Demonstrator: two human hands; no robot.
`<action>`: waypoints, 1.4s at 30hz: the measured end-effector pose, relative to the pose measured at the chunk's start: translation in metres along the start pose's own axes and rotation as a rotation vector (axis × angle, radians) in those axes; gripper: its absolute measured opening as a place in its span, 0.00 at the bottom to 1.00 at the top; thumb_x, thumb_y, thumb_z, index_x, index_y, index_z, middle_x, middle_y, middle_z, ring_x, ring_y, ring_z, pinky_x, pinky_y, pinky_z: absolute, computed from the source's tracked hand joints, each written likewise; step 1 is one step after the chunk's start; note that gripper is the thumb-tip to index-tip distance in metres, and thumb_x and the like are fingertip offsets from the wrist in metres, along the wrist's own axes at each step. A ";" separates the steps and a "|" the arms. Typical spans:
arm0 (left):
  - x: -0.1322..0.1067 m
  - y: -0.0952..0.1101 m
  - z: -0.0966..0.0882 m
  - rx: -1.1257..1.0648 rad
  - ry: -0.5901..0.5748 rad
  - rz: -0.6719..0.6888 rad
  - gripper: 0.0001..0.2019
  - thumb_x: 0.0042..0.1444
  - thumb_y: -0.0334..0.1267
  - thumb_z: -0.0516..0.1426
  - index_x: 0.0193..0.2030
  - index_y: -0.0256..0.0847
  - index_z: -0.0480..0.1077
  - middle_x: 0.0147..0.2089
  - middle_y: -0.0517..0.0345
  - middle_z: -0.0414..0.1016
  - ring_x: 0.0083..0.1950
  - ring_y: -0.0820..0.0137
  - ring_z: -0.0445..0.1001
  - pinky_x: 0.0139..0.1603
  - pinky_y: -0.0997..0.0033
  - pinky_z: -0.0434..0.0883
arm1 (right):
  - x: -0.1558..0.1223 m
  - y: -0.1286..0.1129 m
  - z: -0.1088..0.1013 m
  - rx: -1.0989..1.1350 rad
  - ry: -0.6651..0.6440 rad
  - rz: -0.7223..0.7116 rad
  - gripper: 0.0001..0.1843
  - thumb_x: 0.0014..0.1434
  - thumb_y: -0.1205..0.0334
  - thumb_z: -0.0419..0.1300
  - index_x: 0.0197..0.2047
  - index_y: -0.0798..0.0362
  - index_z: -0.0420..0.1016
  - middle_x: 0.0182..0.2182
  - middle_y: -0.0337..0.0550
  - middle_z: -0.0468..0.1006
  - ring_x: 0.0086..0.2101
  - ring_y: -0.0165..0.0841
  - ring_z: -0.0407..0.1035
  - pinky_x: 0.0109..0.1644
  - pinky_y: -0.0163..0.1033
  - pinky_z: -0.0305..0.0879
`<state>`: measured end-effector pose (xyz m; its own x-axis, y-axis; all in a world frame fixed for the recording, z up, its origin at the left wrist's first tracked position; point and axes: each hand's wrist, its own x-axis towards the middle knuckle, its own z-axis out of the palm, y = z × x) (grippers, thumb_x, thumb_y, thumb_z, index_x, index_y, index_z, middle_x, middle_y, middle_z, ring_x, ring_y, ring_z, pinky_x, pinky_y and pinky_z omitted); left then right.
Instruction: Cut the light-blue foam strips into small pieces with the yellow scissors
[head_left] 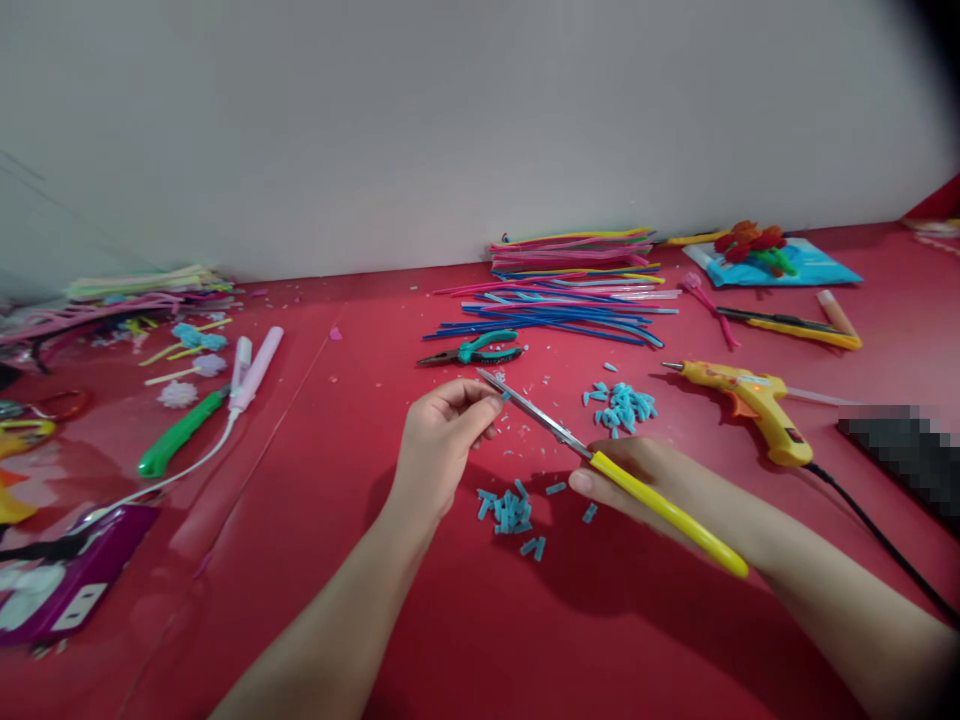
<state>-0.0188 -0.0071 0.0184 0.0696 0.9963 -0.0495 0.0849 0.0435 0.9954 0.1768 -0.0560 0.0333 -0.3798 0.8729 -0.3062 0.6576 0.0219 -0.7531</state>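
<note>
My left hand (442, 435) pinches a small light-blue pipe cleaner piece (506, 396) between thumb and fingertips. Yellow-handled scissors (667, 512) are gripped in my right hand (649, 468), their blades slanting up and left to the blue piece. Most of the fingers in the handles are hidden. Below the blades lies a pile of short, blunt blue pieces (511, 510), with a few loose around it. Farther right is a heap of blue pieces with tapered ends (628, 406). Tiny blue clippings are scattered on the red table (450, 620) beyond my left fingertips.
Teal-handled pliers (480, 349) lie beyond my hands, before bundled pipe cleaners (570, 252). At right are a yellow glue gun (750, 400) with a cord and a dark, blurred slab (904, 460). A green-handled tool (180, 435), a pink corded tool (255, 370) and a purple box (90, 575) occupy the left.
</note>
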 end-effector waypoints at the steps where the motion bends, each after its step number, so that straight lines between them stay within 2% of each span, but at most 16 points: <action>1: 0.000 0.000 0.000 -0.004 0.001 -0.002 0.04 0.45 0.35 0.56 0.26 0.38 0.69 0.19 0.63 0.65 0.22 0.79 0.61 0.21 0.80 0.57 | 0.000 0.000 0.000 0.008 -0.001 -0.004 0.24 0.51 0.40 0.45 0.23 0.54 0.59 0.20 0.34 0.55 0.22 0.24 0.50 0.26 0.32 0.51; 9: 0.000 0.000 0.000 -0.046 -0.005 -0.031 0.04 0.44 0.35 0.56 0.26 0.37 0.69 0.19 0.63 0.65 0.21 0.79 0.61 0.21 0.79 0.57 | 0.000 -0.001 0.001 0.015 -0.014 -0.001 0.24 0.51 0.40 0.45 0.23 0.54 0.59 0.19 0.34 0.56 0.22 0.24 0.50 0.26 0.32 0.50; 14: 0.000 0.000 0.000 -0.044 -0.003 -0.040 0.04 0.44 0.35 0.56 0.26 0.37 0.68 0.19 0.62 0.65 0.21 0.79 0.61 0.21 0.79 0.57 | 0.001 0.000 0.003 0.043 -0.023 0.046 0.25 0.50 0.38 0.44 0.23 0.54 0.57 0.19 0.33 0.53 0.21 0.23 0.48 0.24 0.31 0.49; 25: 0.000 -0.002 0.000 -0.067 -0.008 -0.070 0.03 0.44 0.34 0.55 0.24 0.36 0.68 0.18 0.63 0.64 0.20 0.80 0.60 0.20 0.80 0.56 | 0.010 0.014 0.013 -0.044 0.053 0.109 0.24 0.48 0.40 0.49 0.19 0.54 0.58 0.16 0.32 0.51 0.19 0.22 0.45 0.21 0.31 0.43; 29: 0.000 -0.003 -0.001 -0.076 -0.020 -0.058 0.05 0.44 0.36 0.55 0.26 0.36 0.68 0.20 0.62 0.65 0.21 0.79 0.62 0.20 0.80 0.57 | 0.014 0.015 0.013 0.003 0.064 0.137 0.23 0.47 0.41 0.50 0.19 0.53 0.58 0.14 0.32 0.52 0.16 0.22 0.46 0.18 0.31 0.42; 31: -0.001 -0.002 0.000 -0.061 -0.055 -0.063 0.06 0.45 0.37 0.56 0.26 0.36 0.68 0.20 0.62 0.65 0.21 0.79 0.61 0.21 0.79 0.58 | 0.017 0.015 0.012 0.042 0.129 0.134 0.21 0.46 0.43 0.52 0.19 0.53 0.59 0.13 0.31 0.52 0.15 0.22 0.48 0.18 0.31 0.42; 35: -0.006 0.000 0.007 0.055 -0.212 -0.078 0.07 0.45 0.39 0.56 0.24 0.37 0.68 0.19 0.63 0.64 0.21 0.78 0.61 0.23 0.78 0.59 | 0.023 0.012 0.014 0.189 0.264 0.093 0.14 0.45 0.50 0.55 0.23 0.54 0.62 0.13 0.31 0.57 0.15 0.22 0.53 0.17 0.30 0.46; 38: -0.012 -0.001 0.016 0.131 -0.306 -0.065 0.07 0.46 0.39 0.55 0.25 0.38 0.69 0.21 0.63 0.64 0.22 0.78 0.61 0.24 0.77 0.60 | 0.024 0.008 0.016 0.358 0.267 0.116 0.10 0.46 0.54 0.54 0.25 0.53 0.63 0.11 0.29 0.57 0.13 0.22 0.53 0.16 0.29 0.47; 42: -0.015 -0.006 0.024 0.136 -0.363 -0.049 0.07 0.46 0.39 0.55 0.27 0.37 0.69 0.25 0.61 0.65 0.23 0.77 0.62 0.25 0.77 0.61 | 0.022 0.009 0.020 0.397 0.269 0.100 0.07 0.46 0.58 0.54 0.26 0.53 0.62 0.09 0.27 0.55 0.11 0.22 0.52 0.15 0.29 0.47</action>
<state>0.0032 -0.0244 0.0114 0.4076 0.9013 -0.1469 0.2262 0.0562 0.9725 0.1614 -0.0462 0.0081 -0.1121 0.9573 -0.2664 0.3632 -0.2101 -0.9077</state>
